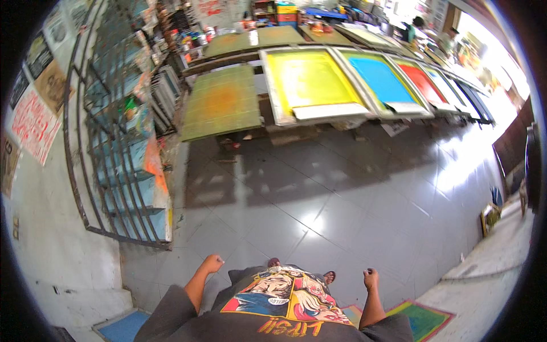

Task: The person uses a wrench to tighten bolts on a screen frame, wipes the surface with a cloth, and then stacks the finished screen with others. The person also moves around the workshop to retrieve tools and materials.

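Note:
My left hand (212, 263) hangs beside my body with its fingers curled closed, and I see nothing in it. On the other side my right hand (371, 278) is likewise curled closed above the floor, with no object showing. Neither hand touches anything. Ahead, well beyond both hands, a long bench carries framed printing screens: a yellow screen (310, 80), a blue screen (380, 80) and a red screen (423, 83). To their left lies a greenish board (223, 101) with an orange stain in its middle.
Blue stairs (128, 196) with a dark metal railing (74, 142) rise at left. Grey floor tiles (273, 188) stretch between me and the bench. A blue panel (122, 330) and a green panel (424, 320) lie near me. People (447, 39) are at the far right.

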Demonstrator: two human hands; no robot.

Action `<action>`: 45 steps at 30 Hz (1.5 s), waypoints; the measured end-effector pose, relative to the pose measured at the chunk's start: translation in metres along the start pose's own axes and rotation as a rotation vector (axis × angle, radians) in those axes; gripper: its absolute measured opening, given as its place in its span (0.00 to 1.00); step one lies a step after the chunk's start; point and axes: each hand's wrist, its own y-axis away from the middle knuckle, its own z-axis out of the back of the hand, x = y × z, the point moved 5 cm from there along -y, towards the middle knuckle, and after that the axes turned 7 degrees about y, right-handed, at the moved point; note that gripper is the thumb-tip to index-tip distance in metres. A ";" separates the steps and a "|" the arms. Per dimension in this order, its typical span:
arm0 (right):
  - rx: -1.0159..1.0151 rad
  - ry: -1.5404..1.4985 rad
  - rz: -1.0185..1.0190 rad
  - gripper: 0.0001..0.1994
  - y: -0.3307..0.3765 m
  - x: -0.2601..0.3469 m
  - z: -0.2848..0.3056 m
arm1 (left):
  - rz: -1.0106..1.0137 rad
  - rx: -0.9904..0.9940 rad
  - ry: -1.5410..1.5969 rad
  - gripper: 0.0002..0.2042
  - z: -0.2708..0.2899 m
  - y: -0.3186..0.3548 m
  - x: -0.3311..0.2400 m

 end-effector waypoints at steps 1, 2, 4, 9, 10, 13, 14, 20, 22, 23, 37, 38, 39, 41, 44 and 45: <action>0.116 -0.006 0.000 0.18 -0.014 0.034 -0.015 | 0.098 -0.078 0.136 0.17 0.010 0.015 0.015; 0.174 0.036 0.140 0.19 -0.018 0.082 -0.034 | 0.174 -0.152 0.266 0.18 0.020 0.029 0.034; 0.284 0.133 0.347 0.20 -0.025 0.171 -0.068 | 0.284 -0.257 0.481 0.20 0.039 0.040 0.047; 0.629 -0.076 0.738 0.20 0.023 0.412 -0.143 | 0.150 -0.439 0.746 0.19 0.094 -0.008 -0.029; 0.712 -0.148 0.806 0.20 0.041 0.456 -0.154 | 0.053 -0.468 0.726 0.19 0.114 -0.026 -0.056; 1.071 -0.380 0.773 0.23 0.091 0.576 -0.191 | -0.283 -0.441 0.675 0.27 0.180 -0.066 -0.133; 1.255 -0.518 0.596 0.26 0.109 0.609 -0.206 | -0.460 -0.496 0.522 0.31 0.205 -0.070 -0.154; 1.878 -0.438 0.432 0.34 0.204 0.789 -0.247 | -0.158 -0.487 0.513 0.35 0.317 -0.102 -0.107; 1.983 -0.349 0.425 0.34 0.232 0.831 -0.254 | -0.086 -0.687 0.346 0.30 0.348 -0.084 -0.054; 1.978 -0.290 0.487 0.34 0.243 0.854 -0.261 | -0.026 -0.765 0.245 0.27 0.358 -0.071 -0.026; 1.476 -0.245 0.649 0.23 0.287 1.119 -0.429 | 0.223 -0.641 0.538 0.20 0.523 -0.108 0.267; 1.454 -0.289 0.616 0.23 0.284 1.129 -0.433 | 0.190 -0.632 0.588 0.20 0.553 -0.126 0.272; 1.444 -0.341 0.658 0.23 0.283 1.139 -0.435 | 0.115 -0.587 0.595 0.20 0.585 -0.145 0.275; 1.385 -0.346 0.639 0.22 0.274 1.153 -0.444 | -0.021 -0.489 0.609 0.19 0.646 -0.187 0.279; 1.269 -0.350 0.667 0.20 0.252 1.178 -0.460 | -0.135 -0.422 0.470 0.19 0.719 -0.254 0.287; 1.233 -0.375 0.690 0.19 0.244 1.187 -0.465 | -0.175 -0.407 0.474 0.19 0.737 -0.279 0.292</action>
